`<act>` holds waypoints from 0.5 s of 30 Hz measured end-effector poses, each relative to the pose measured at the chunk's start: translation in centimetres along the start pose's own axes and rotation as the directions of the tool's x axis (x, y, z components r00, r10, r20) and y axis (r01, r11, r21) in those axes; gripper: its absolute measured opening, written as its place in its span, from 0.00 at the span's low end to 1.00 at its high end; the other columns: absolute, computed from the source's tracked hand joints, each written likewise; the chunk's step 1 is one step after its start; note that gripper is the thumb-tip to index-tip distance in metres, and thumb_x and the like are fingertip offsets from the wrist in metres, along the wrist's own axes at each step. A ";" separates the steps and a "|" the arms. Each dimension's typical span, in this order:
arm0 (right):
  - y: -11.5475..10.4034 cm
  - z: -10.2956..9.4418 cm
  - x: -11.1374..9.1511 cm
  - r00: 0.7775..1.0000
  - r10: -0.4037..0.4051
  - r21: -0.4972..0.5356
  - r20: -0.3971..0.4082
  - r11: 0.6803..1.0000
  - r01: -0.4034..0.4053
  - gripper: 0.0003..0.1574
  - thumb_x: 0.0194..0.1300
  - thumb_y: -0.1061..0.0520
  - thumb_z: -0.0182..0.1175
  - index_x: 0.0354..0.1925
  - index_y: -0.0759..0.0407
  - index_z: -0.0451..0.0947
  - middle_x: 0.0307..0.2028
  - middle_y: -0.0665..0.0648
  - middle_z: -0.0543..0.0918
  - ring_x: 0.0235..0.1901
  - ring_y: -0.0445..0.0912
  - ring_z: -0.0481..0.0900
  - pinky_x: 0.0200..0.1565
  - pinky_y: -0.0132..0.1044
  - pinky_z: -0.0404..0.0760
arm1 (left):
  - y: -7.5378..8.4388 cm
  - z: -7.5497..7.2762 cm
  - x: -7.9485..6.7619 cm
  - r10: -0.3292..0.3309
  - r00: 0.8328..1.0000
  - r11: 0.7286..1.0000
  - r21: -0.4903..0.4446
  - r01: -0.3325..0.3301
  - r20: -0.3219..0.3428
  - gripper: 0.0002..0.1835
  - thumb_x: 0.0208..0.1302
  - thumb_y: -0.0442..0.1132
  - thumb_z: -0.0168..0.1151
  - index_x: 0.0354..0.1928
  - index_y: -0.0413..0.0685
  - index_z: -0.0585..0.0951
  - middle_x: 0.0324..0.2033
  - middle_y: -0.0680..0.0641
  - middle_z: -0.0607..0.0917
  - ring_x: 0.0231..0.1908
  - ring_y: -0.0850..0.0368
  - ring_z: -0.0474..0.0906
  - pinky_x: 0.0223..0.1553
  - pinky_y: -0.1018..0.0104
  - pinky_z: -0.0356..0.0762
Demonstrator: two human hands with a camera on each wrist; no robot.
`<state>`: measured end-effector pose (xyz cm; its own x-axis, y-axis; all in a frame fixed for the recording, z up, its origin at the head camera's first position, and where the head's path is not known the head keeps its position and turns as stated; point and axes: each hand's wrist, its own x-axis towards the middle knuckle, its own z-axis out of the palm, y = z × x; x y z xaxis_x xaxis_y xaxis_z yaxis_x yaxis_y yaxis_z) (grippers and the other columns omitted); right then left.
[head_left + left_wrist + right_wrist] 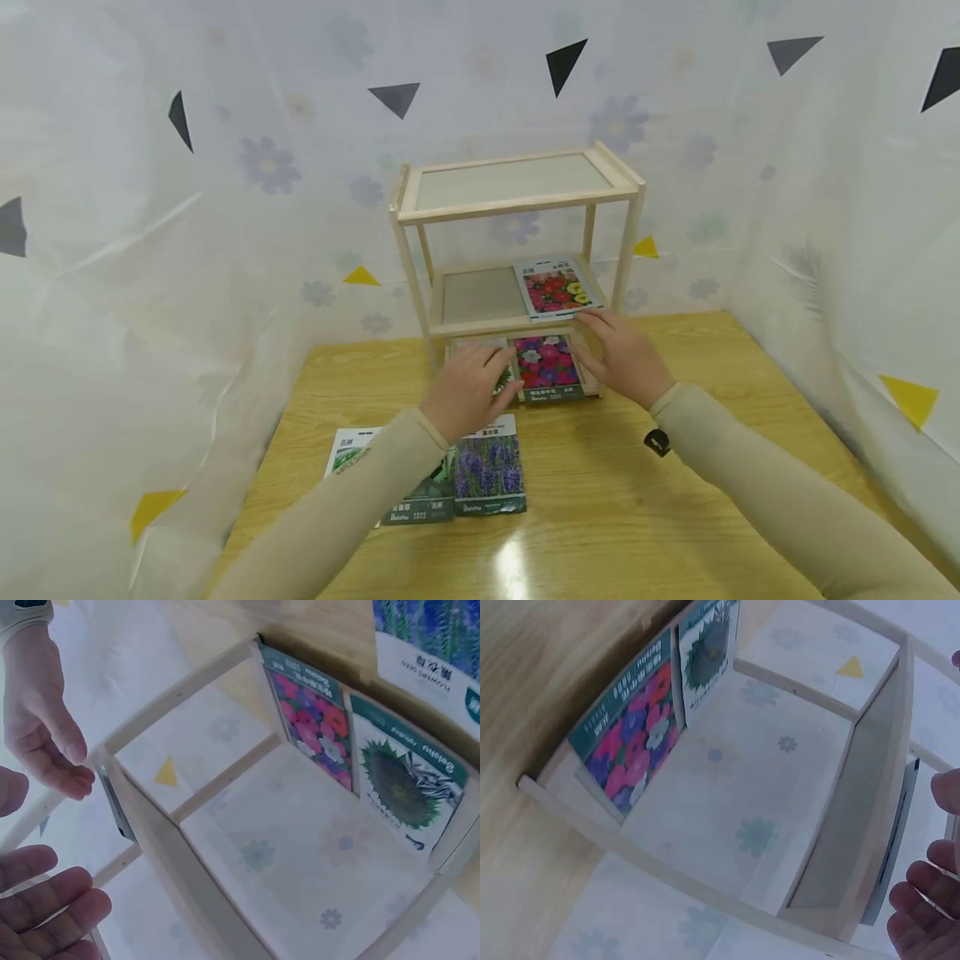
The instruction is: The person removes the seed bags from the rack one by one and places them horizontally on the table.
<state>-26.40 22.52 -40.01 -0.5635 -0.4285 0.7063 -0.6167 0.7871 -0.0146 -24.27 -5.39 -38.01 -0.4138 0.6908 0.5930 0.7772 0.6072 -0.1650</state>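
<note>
A seed packet with red and yellow flowers (557, 290) lies on the right half of the middle shelf of a small wooden rack (517, 208). At its front right corner are the fingertips of my right hand (628, 357), loosely bent and holding nothing. My left hand (467, 390) hovers in front of the rack, fingers apart and nothing in them. On the bottom shelf, a packet with pink and purple flowers (547, 363) sits beside a sunflower-head packet (409, 784); the left hand partly hides the latter in the head view.
On the wooden table (600, 500), a lavender packet (489, 471) lies in front of the rack. Green-leaf packets (423, 502) lie left of it, partly under my left forearm. The rack's top shelf (513, 181) overhangs the middle one. Patterned sheeting (300, 233) surrounds the table.
</note>
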 end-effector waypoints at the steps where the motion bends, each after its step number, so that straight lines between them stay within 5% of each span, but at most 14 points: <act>1: 0.3 -0.1 0.2 1.000 0.007 -0.005 0.011 1.000 -0.006 0.34 0.68 0.41 0.58 0.58 0.67 0.74 0.52 0.65 0.78 0.47 0.58 0.80 0.43 0.52 0.82 | -0.1 0.1 0.5 0.000 1.000 1.000 0.000 0.000 -0.001 0.23 0.65 0.52 0.61 0.54 0.42 0.79 0.44 0.45 0.84 0.45 0.52 0.80 0.54 0.57 0.76; 6: 1.2 -0.2 1.1 0.995 0.049 -0.024 0.082 0.999 -0.047 0.39 0.59 0.49 0.68 0.61 0.69 0.70 0.56 0.67 0.76 0.52 0.61 0.77 0.48 0.55 0.79 | -0.9 0.4 2.7 -0.009 1.000 1.000 0.011 0.008 0.020 0.22 0.67 0.54 0.57 0.49 0.44 0.80 0.41 0.47 0.84 0.42 0.54 0.81 0.51 0.60 0.77; 15: 1.3 -0.2 2.8 0.960 0.137 -0.089 0.245 0.989 -0.119 0.43 0.62 0.44 0.65 0.63 0.73 0.66 0.60 0.72 0.70 0.57 0.64 0.72 0.55 0.56 0.75 | -2.1 1.5 5.2 -0.095 0.982 0.995 0.035 0.091 0.165 0.25 0.70 0.57 0.52 0.53 0.43 0.80 0.44 0.45 0.84 0.43 0.52 0.81 0.48 0.60 0.79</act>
<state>-28.69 22.45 -37.86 -0.7602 -0.4119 0.5024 -0.4940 0.8688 -0.0352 -28.76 -2.44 -35.78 -0.5585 0.6850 0.4678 0.7195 0.6807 -0.1378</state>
